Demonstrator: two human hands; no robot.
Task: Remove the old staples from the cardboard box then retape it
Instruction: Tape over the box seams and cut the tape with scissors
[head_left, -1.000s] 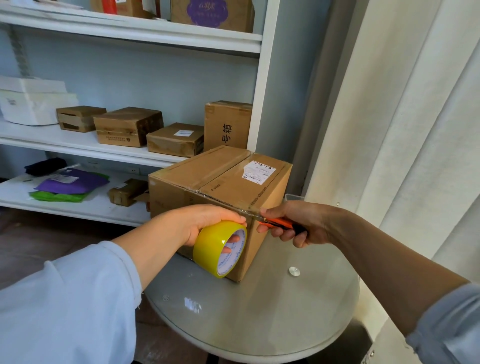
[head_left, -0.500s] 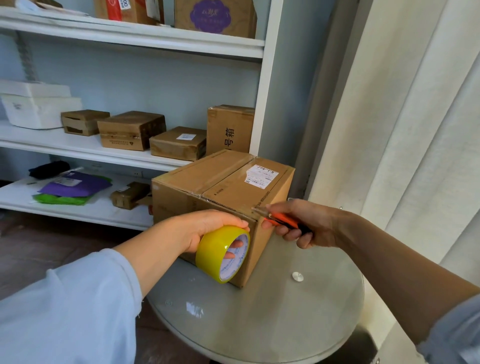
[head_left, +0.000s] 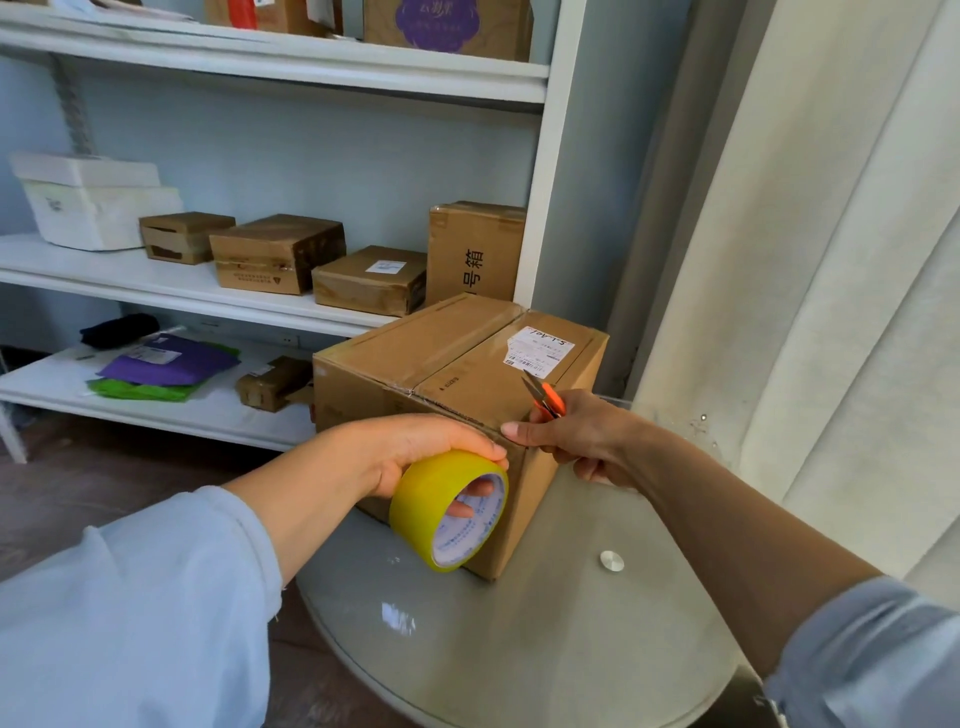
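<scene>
A closed cardboard box (head_left: 447, 358) with a white shipping label sits on a round glass table (head_left: 545, 634). Clear tape runs along its top seam and near edge. My left hand (head_left: 415, 452) grips a yellow tape roll (head_left: 447, 512) against the box's near side, fingers through the core. My right hand (head_left: 576, 441) holds small orange-handled snips (head_left: 545, 397), blades pointing up over the box top. Its forefinger touches the box's near top corner.
White shelves (head_left: 171, 293) stand behind the table, carrying several smaller cardboard boxes, a white foam box (head_left: 93, 202) and purple and green mailers (head_left: 166, 364). A pale curtain (head_left: 831, 260) hangs on the right. A metal stud (head_left: 611, 561) sits in the tabletop.
My right hand has turned the snips from pointing at the tape on the box's edge to pointing upward, and its forefinger now touches the corner. The left hand stays put with the roll.
</scene>
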